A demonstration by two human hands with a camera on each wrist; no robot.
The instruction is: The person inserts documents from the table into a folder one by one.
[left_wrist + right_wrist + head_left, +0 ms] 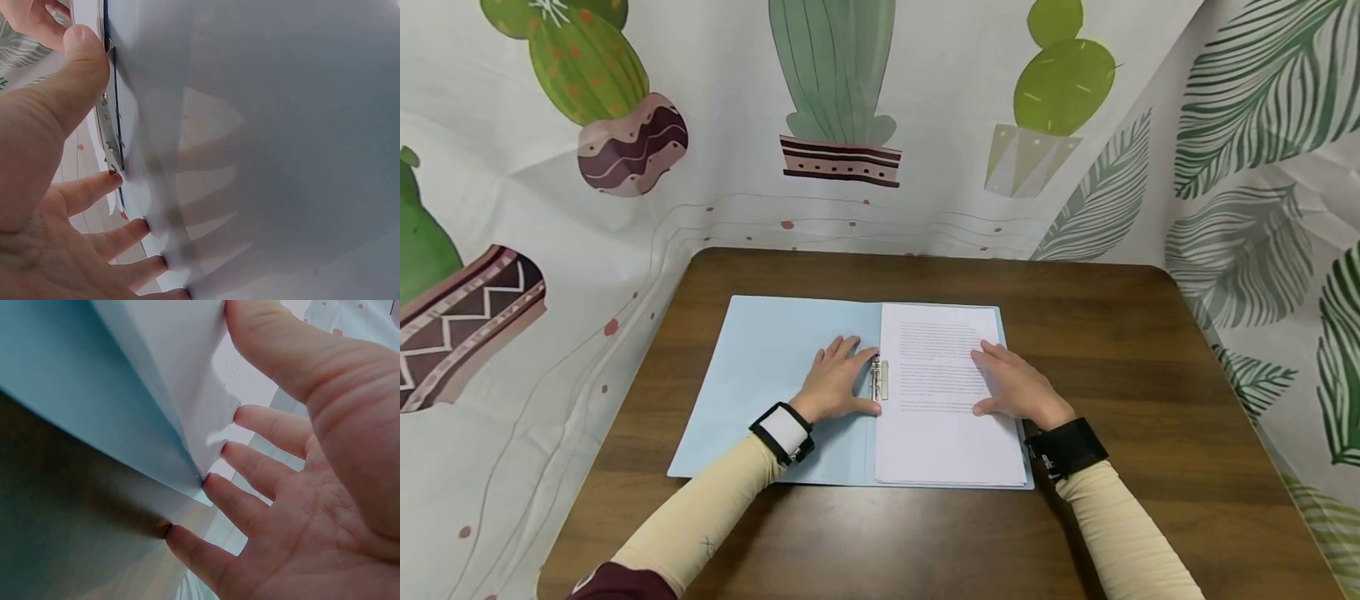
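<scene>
A light blue folder [775, 350] lies spread open on the table. On its right half rests a stack of white paper [943, 450], the top sheet printed with lines of text. A metal clip [876, 379] sits at the stack's left edge, by the fold. My left hand [831, 385] rests on the folder's left half with fingers spread, thumb and index fingertips at either end of the clip. My right hand [1018, 385] lies over the stack's right edge. In the right wrist view its fingers [262, 469] are spread and straight, touching paper, folder edge and table.
The brown wooden table [1112, 358] extends around the folder on all sides. A white cloth [940, 167] printed with cacti and leaves hangs behind and beside it. Black straps are on both wrists.
</scene>
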